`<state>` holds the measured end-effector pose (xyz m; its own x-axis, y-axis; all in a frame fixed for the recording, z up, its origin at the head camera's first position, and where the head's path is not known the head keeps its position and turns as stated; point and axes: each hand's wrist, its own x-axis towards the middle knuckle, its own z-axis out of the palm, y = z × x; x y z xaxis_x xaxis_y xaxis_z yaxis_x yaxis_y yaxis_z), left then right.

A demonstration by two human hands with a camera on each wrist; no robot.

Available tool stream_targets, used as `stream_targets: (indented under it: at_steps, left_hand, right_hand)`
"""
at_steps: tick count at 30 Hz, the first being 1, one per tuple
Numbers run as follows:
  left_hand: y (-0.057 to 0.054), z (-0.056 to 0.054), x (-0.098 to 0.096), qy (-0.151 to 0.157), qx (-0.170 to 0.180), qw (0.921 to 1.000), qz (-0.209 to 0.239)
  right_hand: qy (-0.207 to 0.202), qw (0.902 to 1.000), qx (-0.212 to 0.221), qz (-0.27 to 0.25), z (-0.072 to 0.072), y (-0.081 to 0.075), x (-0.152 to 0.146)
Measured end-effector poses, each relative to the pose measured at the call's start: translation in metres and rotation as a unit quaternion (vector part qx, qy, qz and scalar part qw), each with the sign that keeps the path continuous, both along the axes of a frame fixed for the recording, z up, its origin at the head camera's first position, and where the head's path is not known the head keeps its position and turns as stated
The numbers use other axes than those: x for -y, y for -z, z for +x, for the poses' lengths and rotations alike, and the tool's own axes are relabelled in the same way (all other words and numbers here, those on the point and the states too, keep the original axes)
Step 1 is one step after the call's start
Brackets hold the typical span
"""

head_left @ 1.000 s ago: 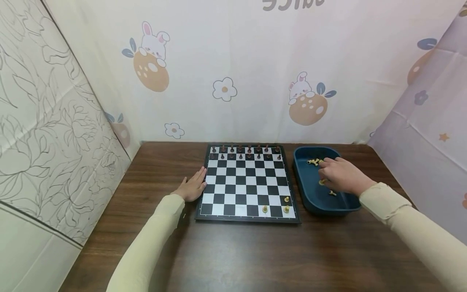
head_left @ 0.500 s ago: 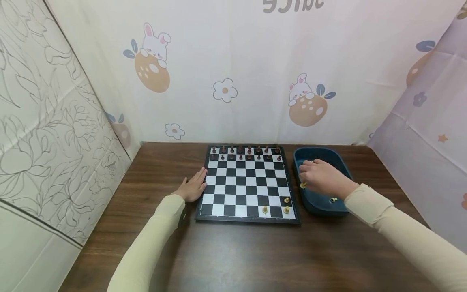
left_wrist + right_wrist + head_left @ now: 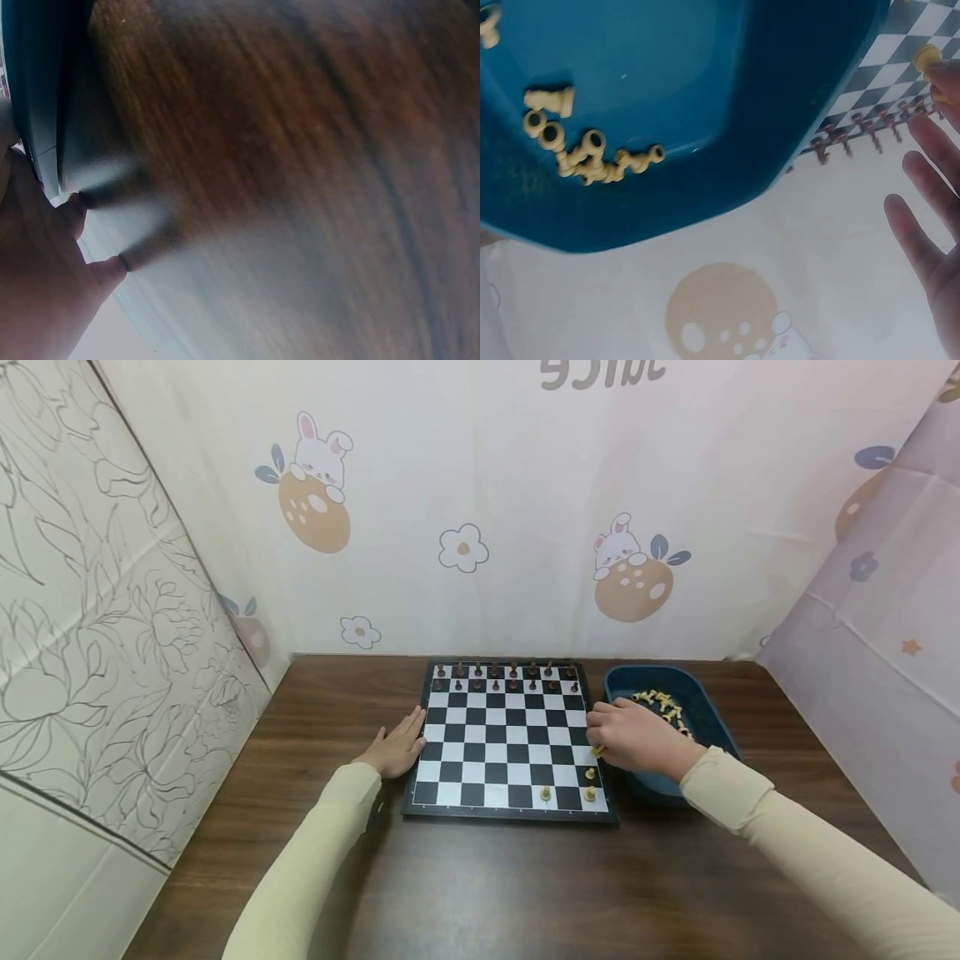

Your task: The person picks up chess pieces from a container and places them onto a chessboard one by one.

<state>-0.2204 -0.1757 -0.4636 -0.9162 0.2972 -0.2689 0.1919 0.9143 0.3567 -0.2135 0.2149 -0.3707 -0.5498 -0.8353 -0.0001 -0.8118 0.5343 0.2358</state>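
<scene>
A black-and-white chessboard lies on the table. My left hand rests beside its left edge, fingers straight and fingertips right at the frame; the left wrist view shows that hand by the board's dark side. My right hand is over the board's right edge and pinches a yellow chess piece, partly hidden by the fingertips. Two yellow pieces stand in the near right corner, one pawn-like piece and a larger piece. Another yellow piece stands further left on the nearest row.
Dark red chess pieces fill the two far rows. A blue plastic bin stands right of the board, partly under my right forearm, with several yellow pieces lying loose in it. Behind the wooden table hangs a printed curtain.
My right hand has moved left out of the blue bin to the board's right edge, carrying a yellow chess piece. The left hand has stayed at the board's left edge.
</scene>
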Motion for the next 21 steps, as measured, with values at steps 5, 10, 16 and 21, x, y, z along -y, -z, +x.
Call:
stream_targets:
  at_steps: [5, 10, 16, 21]
  left_hand:
    - [0.001, 0.000, 0.001, 0.001, 0.001, 1.0000, -0.002]
    - [0.000, -0.001, 0.001, 0.000, 0.001, 1.0000, 0.003]
    - [0.001, -0.001, 0.001, -0.003, 0.001, 1.0000, 0.004]
    - [0.002, -0.002, 0.003, -0.003, 0.004, 1.0000, 0.000]
  right_hand:
    - [-0.019, 0.9996, 0.013, 0.014, 0.005, 0.007, 0.010]
    - [-0.045, 0.9986, 0.011, 0.024, 0.012, 0.013, 0.019]
    - [-0.066, 0.9971, 0.023, 0.031, 0.018, 0.019, 0.029]
    - [-0.079, 0.9959, 0.032, 0.030, 0.021, 0.026, 0.033]
